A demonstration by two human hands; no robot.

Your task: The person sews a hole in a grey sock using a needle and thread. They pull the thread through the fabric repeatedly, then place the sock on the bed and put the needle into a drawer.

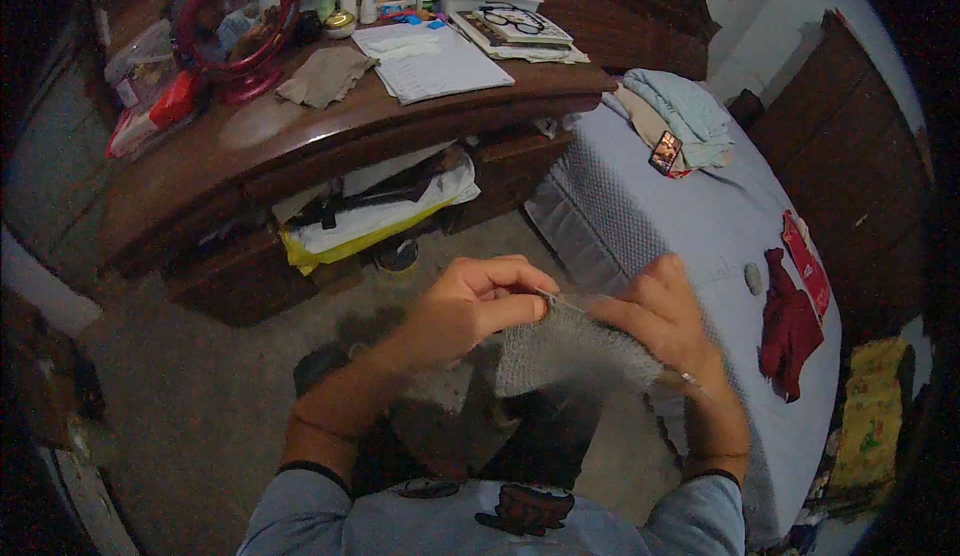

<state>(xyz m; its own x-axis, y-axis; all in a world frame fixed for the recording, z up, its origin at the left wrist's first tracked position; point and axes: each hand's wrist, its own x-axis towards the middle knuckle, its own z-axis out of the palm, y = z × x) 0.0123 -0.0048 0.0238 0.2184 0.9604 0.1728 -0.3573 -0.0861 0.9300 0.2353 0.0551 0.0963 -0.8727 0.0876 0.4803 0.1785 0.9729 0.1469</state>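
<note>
A piece of grey knitted fabric (564, 353) hangs between my hands above my lap, its lower right part blurred. My left hand (487, 297) pinches its upper left corner between thumb and fingers. From those fingertips a thin knitting needle (552, 296) slants along the fabric's top edge. Just to the right, my right hand (654, 305) is curled, blurred, with its fingers pointing at the needle and the fabric's upper edge. It seems to grip a needle, though the fingers hide most of it. Near my right wrist a pale needle end (688, 378) shows.
A dark wooden dresser (315, 140) ahead carries a pink-framed mirror (283, 1), papers (442, 68), glasses (514, 22) and bottles. Its open drawer space holds a white and yellow bag (375, 226). On the bed (697, 233) at right lie a phone (665, 152) and maroon cloth (787, 331).
</note>
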